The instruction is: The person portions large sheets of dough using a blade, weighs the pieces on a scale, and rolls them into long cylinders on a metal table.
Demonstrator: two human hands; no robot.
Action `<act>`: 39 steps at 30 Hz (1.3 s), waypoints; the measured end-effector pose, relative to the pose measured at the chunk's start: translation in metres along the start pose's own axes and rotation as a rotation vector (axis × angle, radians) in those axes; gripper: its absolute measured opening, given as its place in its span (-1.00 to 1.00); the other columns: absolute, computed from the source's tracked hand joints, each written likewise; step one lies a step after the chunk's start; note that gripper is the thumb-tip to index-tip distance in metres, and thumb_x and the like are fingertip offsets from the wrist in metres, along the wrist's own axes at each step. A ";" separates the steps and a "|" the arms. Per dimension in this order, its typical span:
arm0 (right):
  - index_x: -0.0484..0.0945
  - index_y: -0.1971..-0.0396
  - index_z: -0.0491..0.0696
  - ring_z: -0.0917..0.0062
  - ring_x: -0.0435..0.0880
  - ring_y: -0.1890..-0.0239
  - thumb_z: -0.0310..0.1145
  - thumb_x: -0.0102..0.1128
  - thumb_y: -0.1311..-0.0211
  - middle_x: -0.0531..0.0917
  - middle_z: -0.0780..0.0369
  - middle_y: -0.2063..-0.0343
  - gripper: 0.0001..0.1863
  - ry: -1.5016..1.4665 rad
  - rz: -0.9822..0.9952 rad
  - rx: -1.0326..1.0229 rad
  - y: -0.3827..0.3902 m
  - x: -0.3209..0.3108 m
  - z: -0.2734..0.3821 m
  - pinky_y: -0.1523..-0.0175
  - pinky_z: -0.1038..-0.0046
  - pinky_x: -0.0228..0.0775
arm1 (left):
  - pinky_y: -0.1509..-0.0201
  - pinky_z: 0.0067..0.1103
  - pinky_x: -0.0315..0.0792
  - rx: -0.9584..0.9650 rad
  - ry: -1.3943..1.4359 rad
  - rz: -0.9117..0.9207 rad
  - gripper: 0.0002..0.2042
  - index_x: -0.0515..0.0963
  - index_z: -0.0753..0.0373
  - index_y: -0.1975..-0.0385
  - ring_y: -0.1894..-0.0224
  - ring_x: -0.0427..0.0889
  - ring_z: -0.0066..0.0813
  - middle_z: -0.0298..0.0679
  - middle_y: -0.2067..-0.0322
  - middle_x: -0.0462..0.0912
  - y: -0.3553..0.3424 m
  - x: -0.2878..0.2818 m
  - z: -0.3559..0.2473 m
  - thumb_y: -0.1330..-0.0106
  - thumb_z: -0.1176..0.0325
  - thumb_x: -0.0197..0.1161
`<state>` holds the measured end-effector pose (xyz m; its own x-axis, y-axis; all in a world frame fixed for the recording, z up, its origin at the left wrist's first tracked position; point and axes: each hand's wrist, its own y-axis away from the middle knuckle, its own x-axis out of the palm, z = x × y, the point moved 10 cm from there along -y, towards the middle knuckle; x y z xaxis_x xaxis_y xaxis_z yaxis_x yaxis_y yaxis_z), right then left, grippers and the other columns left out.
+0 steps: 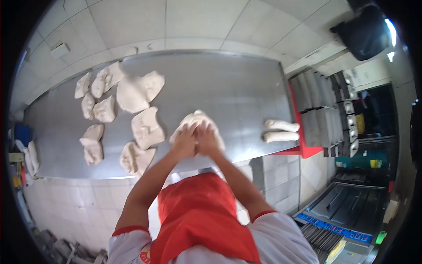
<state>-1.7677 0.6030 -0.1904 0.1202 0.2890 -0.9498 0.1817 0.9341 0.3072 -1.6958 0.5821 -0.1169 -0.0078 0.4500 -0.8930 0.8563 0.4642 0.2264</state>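
Note:
A floured piece of pale dough lies on the steel table in front of me. My left hand rests on it with fingers stretched forward, and my right hand lies close beside it, also pressing on the dough with extended fingers. The middle of that dough is hidden under both hands. Several irregular dough pieces are spread over the left half of the table, some overlapping. Two smooth dough rolls lie parallel near the table's right end.
Stacked grey metal pans sit on a red stand at the right. A machine with a blue control strip is at lower right. A black object is at upper right. A blue item is beyond the left end.

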 end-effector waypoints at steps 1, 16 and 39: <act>0.34 -0.37 -0.07 0.01 0.26 -0.45 -0.13 0.33 -0.06 0.24 -0.05 -0.44 -0.17 -0.075 0.087 -0.029 -0.016 -0.033 0.025 -0.43 -0.02 0.20 | -0.26 -0.19 0.47 -0.017 0.075 0.051 -0.19 0.39 0.29 -0.29 -0.32 0.43 0.08 -0.02 -0.39 0.33 -0.011 -0.003 0.036 0.06 0.18 0.46; 0.49 -0.07 0.05 0.28 0.51 -0.20 -0.23 -0.02 -0.40 0.59 0.17 -0.10 -0.68 -0.297 -0.469 -0.081 -0.117 -0.088 -0.011 -0.29 -0.03 0.12 | -0.54 0.03 -0.19 -0.254 -0.150 -0.441 -0.39 0.25 0.20 -0.39 -0.54 -0.05 -0.11 -0.13 -0.47 0.09 -0.110 -0.036 0.105 -0.38 0.07 0.03; 0.59 0.20 -0.01 0.19 0.65 0.10 -0.29 0.19 -0.17 0.66 0.14 0.18 -0.79 -0.404 -0.210 -0.097 -0.058 -0.053 -0.010 0.02 0.14 0.48 | -0.19 -0.28 0.44 -0.107 0.091 0.248 -0.54 0.56 0.19 -0.03 -0.09 0.62 -0.20 -0.16 0.12 0.66 -0.083 -0.007 0.061 -0.10 0.19 0.30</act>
<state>-1.7940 0.5357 -0.1581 0.4646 0.0043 -0.8855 0.1533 0.9845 0.0852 -1.7349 0.4938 -0.1529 0.1450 0.6243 -0.7676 0.7785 0.4068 0.4779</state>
